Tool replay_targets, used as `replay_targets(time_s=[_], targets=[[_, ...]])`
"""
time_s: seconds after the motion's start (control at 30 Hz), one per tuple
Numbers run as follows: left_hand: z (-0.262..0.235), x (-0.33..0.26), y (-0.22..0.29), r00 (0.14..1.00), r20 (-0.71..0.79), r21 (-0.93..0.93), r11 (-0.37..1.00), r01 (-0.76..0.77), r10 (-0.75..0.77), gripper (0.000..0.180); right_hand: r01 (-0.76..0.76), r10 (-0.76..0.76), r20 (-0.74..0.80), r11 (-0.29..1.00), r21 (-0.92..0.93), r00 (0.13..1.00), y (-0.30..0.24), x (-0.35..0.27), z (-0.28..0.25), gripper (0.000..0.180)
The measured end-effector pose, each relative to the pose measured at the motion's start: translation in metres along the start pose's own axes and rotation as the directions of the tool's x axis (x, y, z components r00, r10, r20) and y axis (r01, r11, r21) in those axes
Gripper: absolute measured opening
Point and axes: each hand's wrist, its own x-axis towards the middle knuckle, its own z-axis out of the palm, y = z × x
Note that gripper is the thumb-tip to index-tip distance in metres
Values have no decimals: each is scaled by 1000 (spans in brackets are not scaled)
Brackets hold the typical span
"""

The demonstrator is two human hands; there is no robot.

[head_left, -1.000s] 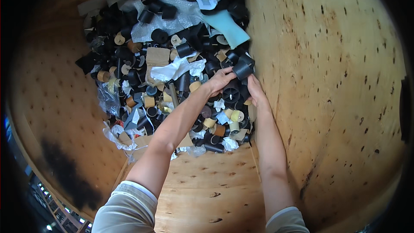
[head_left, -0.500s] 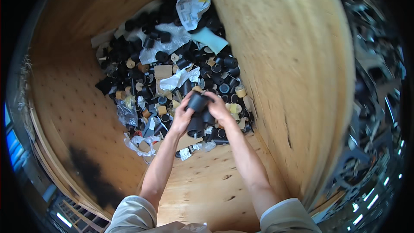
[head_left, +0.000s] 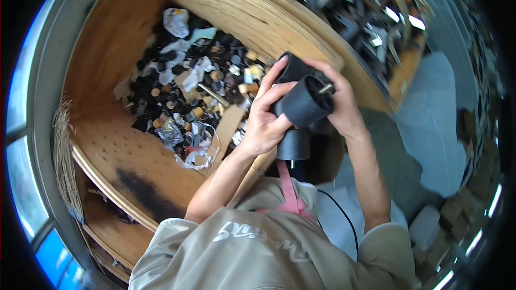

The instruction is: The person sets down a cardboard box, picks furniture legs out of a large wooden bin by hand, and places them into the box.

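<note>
Close in front of me, both hands hold several black rubber cylinders with metal studs together above the right end of the wooden crate. The nearest black cylinder [head_left: 306, 104] lies tilted, with a brass-coloured stud at its right end. Below it hangs another cylinder [head_left: 294, 146], its stud pointing down; one more cylinder [head_left: 293, 69] shows its dark end above. My left hand [head_left: 269, 115] grips the group from the left, thumb and fingers around it. My right hand [head_left: 343, 99] closes on the right side. Parts of the cylinders hide behind the fingers.
In the wooden crate [head_left: 99, 113] lie black cylinders, tan pieces, white crumpled paper [head_left: 176, 22] and a cardboard strip [head_left: 224, 131]. Another wooden bin of metal scrap [head_left: 365, 21] is at upper right. A straw broom [head_left: 65, 156] stands left; a black cable [head_left: 344, 212] hangs near me.
My hands have come up out of the crate with the black cylinders, toward me and to the right. The view has turned, bringing the crate to the upper left.
</note>
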Motion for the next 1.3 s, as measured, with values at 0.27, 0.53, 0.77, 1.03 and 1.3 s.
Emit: replay_targets(time_s=[0.27,0.53,0.77,1.03,1.3], targets=[[158,-149,-78,830,512,-38,959,282,-224,44,-279,415,-448,898,340,792,109,-296,-36,53],[162,-206,-211,583,664,592,806,-26,-469,49,-692,665,-566,689,215,487,231,-415,-7,57],[86,-194,-36,899,436,360,909,-209,35,32,-587,632,-520,761,277,574,181,-343,-10,42],[-118,-261,-49,810,-371,613,535,581,-455,36,-1,7,19,955,-297,1000,17,-68,20,32],[-211,-341,-319,214,-355,434,43,900,-910,49,475,249,773,668,-573,583,117,129,129,37]])
